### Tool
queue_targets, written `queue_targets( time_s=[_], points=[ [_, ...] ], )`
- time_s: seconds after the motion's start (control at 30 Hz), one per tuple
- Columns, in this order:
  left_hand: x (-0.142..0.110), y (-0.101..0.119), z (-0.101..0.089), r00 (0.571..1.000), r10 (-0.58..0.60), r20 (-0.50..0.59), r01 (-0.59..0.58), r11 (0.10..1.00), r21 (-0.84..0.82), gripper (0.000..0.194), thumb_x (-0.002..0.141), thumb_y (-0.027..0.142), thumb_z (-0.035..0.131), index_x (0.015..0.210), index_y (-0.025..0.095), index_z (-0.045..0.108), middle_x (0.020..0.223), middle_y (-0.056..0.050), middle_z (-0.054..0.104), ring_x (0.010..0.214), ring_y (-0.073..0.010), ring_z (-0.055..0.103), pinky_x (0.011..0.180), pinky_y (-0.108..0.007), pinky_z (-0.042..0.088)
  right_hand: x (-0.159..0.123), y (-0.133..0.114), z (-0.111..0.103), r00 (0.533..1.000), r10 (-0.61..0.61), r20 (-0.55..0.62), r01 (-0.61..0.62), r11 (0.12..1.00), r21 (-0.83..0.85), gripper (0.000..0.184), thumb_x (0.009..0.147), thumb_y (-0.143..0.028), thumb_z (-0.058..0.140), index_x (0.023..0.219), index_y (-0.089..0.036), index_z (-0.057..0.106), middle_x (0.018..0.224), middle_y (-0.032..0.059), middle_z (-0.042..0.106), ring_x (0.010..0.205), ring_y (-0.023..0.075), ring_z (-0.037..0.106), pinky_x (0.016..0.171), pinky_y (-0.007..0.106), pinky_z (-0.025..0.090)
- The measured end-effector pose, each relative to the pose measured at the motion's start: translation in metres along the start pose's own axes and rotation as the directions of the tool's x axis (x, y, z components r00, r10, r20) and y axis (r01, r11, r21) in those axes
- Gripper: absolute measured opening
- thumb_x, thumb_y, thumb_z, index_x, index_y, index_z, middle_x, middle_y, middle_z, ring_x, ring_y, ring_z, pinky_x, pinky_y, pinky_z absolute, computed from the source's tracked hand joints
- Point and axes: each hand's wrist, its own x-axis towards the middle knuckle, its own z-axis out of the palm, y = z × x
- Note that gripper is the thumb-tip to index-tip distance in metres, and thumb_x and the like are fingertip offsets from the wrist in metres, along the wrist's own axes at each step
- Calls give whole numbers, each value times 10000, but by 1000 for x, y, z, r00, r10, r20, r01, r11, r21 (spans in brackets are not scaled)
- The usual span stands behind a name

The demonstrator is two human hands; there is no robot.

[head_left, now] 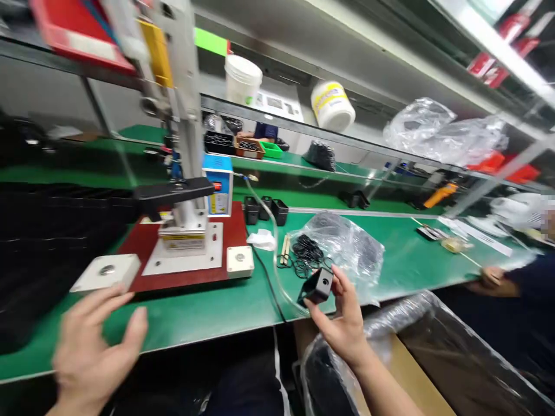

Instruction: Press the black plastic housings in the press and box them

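Note:
My right hand grips a small black box-shaped part between thumb and fingers, above the bench's front edge; a round hole shows in one face. Fingers apart, my left hand holds nothing and is beside a white button box, its fingertips near or at the box's front corner. Between the hands stands a press on a dark red base, with a second white button box at its right. Behind my right hand, black rubber rings lie on a clear plastic bag.
Several similar black parts stand near a blue control box. At left are stacked dark trays. A plastic-lined carton is below the bench edge at right. A co-worker's hand rests farther right. A shelf crosses overhead.

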Motion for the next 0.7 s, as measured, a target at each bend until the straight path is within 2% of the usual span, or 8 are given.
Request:
queue_targets(
  time_s=[0.07,0.17,0.23,0.33,0.4,0.47,0.57,0.7],
  points=[
    [-6,19,-8,980,123,158,-117,992,-46,328,764,224,661,1075,195,560,1121,-65,624,1048,-228,605,960,-394,481,5,-28,34,991,-3,135,-25,979,203,750,811,-220,665,1434,-291,254,1274,108,534,1080,227,595,937,403,506],
    [-5,47,-12,916,172,363,-100,973,-209,440,824,255,616,1239,211,475,1245,-104,577,1151,-221,575,964,-360,507,10,-68,77,945,-84,316,-67,897,437,729,814,-189,656,1414,-319,264,1266,101,543,1056,227,617,874,370,541],
    [-3,56,-14,857,223,464,-61,939,-339,559,829,378,629,1323,232,410,1268,-112,581,1157,-229,585,953,-342,526,10,-90,99,924,-181,338,-35,838,545,708,775,-171,688,1371,-325,339,1231,88,568,1058,237,619,879,366,539],
    [-3,56,-19,848,209,487,23,903,-428,639,820,471,635,1364,287,356,1240,-90,617,1089,-220,635,908,-308,554,7,-111,122,934,-165,316,-86,755,650,663,707,-210,748,1289,-317,449,1183,73,600,1033,243,625,871,356,537],
    [-5,52,-22,867,136,480,86,907,-413,623,801,474,660,1337,313,385,1207,-67,638,1039,-212,658,880,-297,565,6,-116,130,927,-32,373,-251,685,684,654,693,-303,769,1271,-298,462,1174,86,607,1014,250,628,818,349,549],
    [-7,50,-24,876,79,476,133,909,-395,593,771,478,689,1283,309,441,1154,-54,659,984,-207,673,834,-286,579,7,-116,132,891,76,447,-395,615,683,688,675,-385,783,1268,-283,450,1171,96,611,1002,252,629,797,345,545],
    [-7,49,-24,883,26,469,179,904,-387,539,750,469,707,1208,278,498,1082,-49,676,929,-203,679,773,-277,584,13,-109,128,849,152,506,-483,610,628,728,616,-421,825,1235,-277,469,1151,83,624,979,233,631,826,326,527],
    [-5,49,-21,902,-27,430,206,904,-374,517,733,436,718,1170,243,520,1039,-48,676,891,-195,675,780,-291,577,22,-100,125,841,186,508,-499,629,597,694,609,-472,826,1198,-270,520,1192,90,620,1062,263,611,892,361,520]
  ],
)
